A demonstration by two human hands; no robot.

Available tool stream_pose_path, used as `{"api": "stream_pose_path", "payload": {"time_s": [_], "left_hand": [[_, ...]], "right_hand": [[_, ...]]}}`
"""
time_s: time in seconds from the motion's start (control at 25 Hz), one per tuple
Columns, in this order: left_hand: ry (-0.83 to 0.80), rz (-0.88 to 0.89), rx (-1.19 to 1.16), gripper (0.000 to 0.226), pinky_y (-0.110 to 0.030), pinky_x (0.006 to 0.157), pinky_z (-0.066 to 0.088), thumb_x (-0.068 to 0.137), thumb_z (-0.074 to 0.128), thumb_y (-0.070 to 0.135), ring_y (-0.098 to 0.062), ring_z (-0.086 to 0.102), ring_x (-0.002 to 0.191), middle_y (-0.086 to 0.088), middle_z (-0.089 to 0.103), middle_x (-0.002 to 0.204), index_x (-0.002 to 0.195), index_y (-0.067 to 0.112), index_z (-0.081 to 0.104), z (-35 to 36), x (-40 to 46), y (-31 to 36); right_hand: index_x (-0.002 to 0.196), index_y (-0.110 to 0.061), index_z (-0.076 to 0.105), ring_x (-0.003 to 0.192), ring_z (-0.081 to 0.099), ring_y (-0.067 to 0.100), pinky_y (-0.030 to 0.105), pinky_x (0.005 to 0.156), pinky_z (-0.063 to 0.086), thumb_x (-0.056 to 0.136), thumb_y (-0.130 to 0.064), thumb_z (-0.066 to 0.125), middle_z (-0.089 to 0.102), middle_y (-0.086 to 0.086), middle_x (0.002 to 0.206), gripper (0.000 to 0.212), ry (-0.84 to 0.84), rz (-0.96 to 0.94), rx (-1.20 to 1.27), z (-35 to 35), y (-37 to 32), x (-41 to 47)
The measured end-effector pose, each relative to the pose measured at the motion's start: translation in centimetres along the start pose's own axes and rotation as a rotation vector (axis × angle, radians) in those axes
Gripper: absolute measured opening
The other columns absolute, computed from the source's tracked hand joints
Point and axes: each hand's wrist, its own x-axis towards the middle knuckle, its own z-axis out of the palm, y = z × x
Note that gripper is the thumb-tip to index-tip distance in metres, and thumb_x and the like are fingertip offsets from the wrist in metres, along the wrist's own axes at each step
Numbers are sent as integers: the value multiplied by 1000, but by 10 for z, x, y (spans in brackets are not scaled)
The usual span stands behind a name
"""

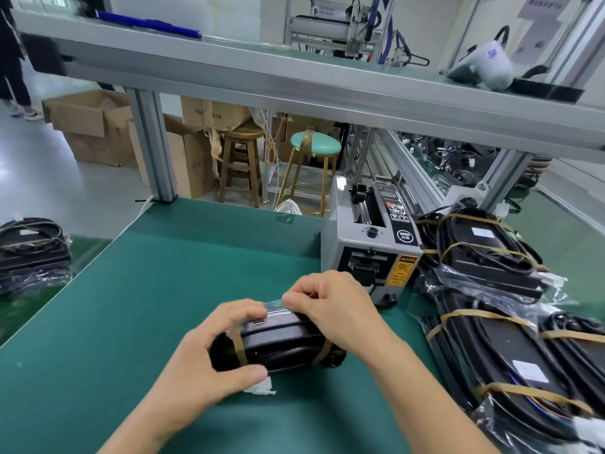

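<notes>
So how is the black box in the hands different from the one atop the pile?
The black box is held by the left hand and right hand on the green mat; the pile's top box lies untouched on other boxes. The top box shows a white label; the held one shows none. Both are black with tan bands.

Left hand (209, 362) and right hand (330, 306) on banded black unit (281, 342), perhaps clear tape (273, 304) between right fingers (294, 298).
</notes>
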Motion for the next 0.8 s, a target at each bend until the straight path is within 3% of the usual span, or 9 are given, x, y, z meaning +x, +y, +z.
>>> {"api": "stream_pose_path", "payload": {"time_s": [0.16,0.24,0.32,0.44,0.56,0.68,0.8], "left_hand": [[28,13,28,63,-11,95,39,57,80,15,-4,57,112,11,64,119,111,42,64,2,-5,-7],[40,-7,3,61,-15,96,42,54,83,16,-6,60,110,11,66,116,108,41,66,0,-3,-8],[61,-18,-22,65,-18,98,43,51,91,13,-7,61,109,9,68,114,106,40,68,-1,-1,-10],[103,-26,-46,65,-13,95,43,53,86,1,-5,63,107,11,70,112,103,39,71,5,0,-9],[193,23,50,66,-6,93,40,55,83,-11,1,61,105,16,69,110,102,33,71,20,5,-6],[355,13,69,65,0,88,38,55,83,-10,8,60,99,23,68,105,101,33,70,25,6,-8],[379,-12,38,68,-2,87,40,55,84,-10,6,62,97,22,69,103,97,42,70,25,2,-13]], "right_hand": [[74,-25,69,78,59,13,28,66,40,85,-38,60,65,-9,70,20,-43,48,-51,1,-3,1],[72,-28,69,81,60,9,30,77,41,85,-39,62,66,-12,72,18,6,-4,-3,3,0,-5],[72,-33,68,91,59,1,32,93,38,84,-37,65,66,-18,83,13,177,-59,116,5,17,-20],[78,-31,71,89,59,-2,23,85,42,83,-36,67,66,-19,88,8,459,164,449,3,50,-42],[85,-18,74,71,54,8,22,70,43,90,-29,64,64,-10,77,16,554,415,751,-2,75,-33],[96,-19,74,72,52,6,23,75,43,90,-17,65,66,-10,81,11,610,514,872,-6,78,-12],[91,-19,73,65,47,7,28,76,43,88,-15,66,60,-7,73,9,659,557,891,-3,78,8]]}}
